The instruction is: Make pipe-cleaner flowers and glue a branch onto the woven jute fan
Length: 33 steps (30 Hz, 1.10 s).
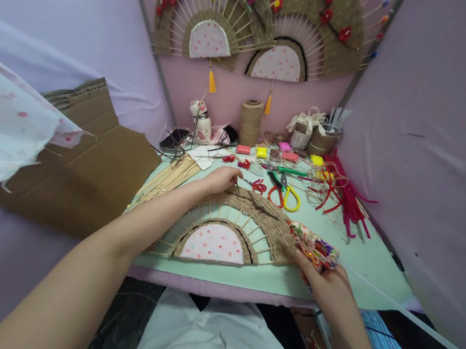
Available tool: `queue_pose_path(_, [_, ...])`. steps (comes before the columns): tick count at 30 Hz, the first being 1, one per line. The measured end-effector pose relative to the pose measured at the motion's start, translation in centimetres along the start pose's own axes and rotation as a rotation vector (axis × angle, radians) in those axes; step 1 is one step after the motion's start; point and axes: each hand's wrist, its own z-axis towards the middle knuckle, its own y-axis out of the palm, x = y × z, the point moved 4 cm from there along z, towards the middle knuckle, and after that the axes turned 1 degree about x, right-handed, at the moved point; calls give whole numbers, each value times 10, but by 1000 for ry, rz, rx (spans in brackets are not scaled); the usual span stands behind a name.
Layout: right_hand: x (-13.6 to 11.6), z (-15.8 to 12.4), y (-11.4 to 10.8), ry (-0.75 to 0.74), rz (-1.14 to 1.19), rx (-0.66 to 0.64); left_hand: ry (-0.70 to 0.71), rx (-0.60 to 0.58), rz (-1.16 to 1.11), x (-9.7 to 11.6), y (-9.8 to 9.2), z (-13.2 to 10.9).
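Observation:
A fan-shaped twine piece (pixel 279 232) with thin stick ribs lies on the pale green table. At its base is a half-round of pink-dotted white fabric (pixel 213 243). My left hand (pixel 222 179) is at the fan's top edge, fingers pinched on a thin dark twig (pixel 236 181). A longer dark twig (pixel 258 205) rests on the twine band. My right hand (pixel 324 278) is wrapped round a glue gun covered in floral pattern (pixel 313 245), its tip at the fan's right part. A white cord runs from the gun to the right.
Behind the fan lie red-handled and yellow-handled scissors (pixel 292 199), pliers (pixel 276 179), clay packets (pixel 261 152) and a twine spool (pixel 250 122). Red pipe cleaners (pixel 351 207) are at right, sticks (pixel 167 180) and cardboard (pixel 100 168) at left. Finished fans (pixel 339 51) hang behind.

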Motion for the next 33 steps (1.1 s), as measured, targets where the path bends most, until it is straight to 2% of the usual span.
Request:
queue_pose_path(9, [0, 1, 1, -55, 25, -10, -25, -24, -48, -5, 12, 4])
queue_pose_path(15, [-4, 0, 0, -124, 51, 18, -50, -29, -92, -4, 10, 2])
queue_pose_path(25, [-3, 1, 2, -132, 51, 26, -52, -34, -22, -2, 14, 2])
queue_pose_path(33, [-2, 0, 2, -139, 56, 25, -51, -43, -102, -7, 14, 1])
